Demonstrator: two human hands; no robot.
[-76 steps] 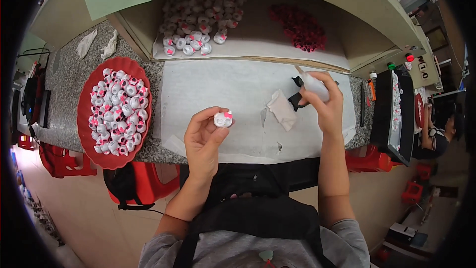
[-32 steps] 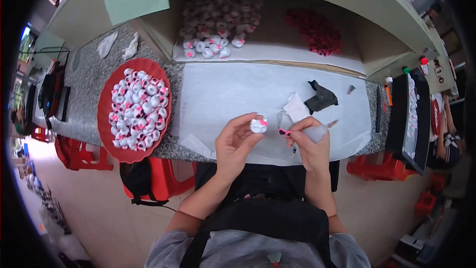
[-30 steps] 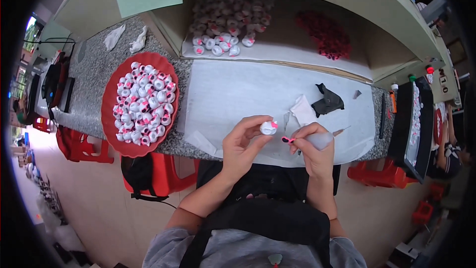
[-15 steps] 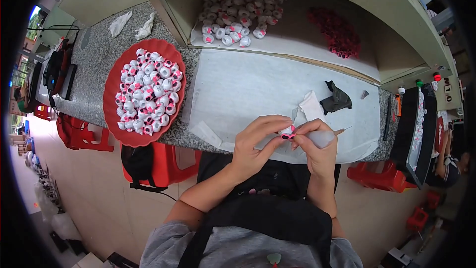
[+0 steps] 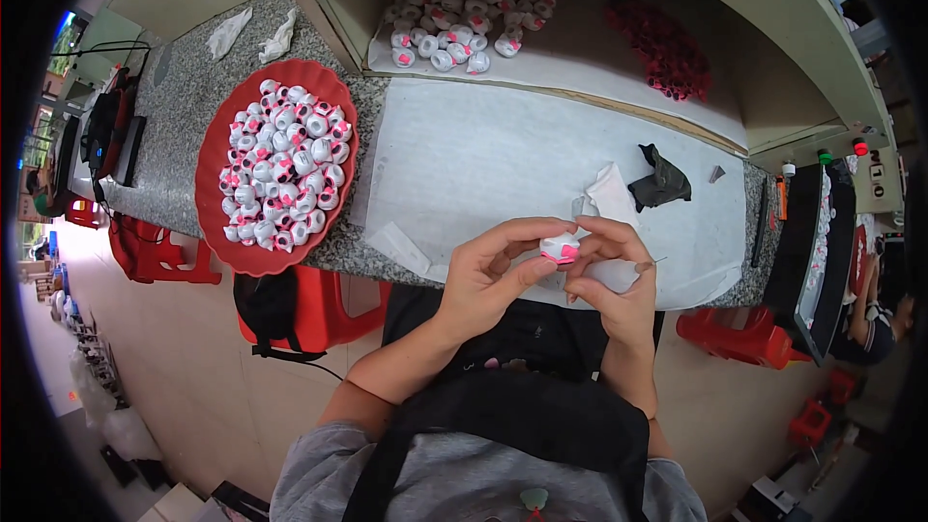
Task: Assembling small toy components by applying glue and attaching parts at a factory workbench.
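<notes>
Over the near edge of the white sheet (image 5: 483,155), my left hand (image 5: 474,285) pinches a small rounded white piece with a pink part (image 5: 559,249) between thumb and fingers. My right hand (image 5: 626,314) meets it from the other side, its index fingertip at the top of the piece. In the right palm lies a small translucent squeeze bottle (image 5: 614,276), its thin needle tip pointing away to the right. The curled fingers partly hide the bottle.
A red scalloped tray (image 5: 210,188) heaped with similar white-and-pink pieces stands at left. More white pieces (image 5: 454,48) and a pile of dark pink parts (image 5: 667,53) fill the shelf. Beyond my hands lie a white cloth (image 5: 611,195) and a black cloth (image 5: 662,179). Red stools (image 5: 324,314) stand below.
The piece has been turned, so its white top and pink side now show instead of the dark spots. My fingers have shifted round it, and the right hand's grip on the bottle has tilted.
</notes>
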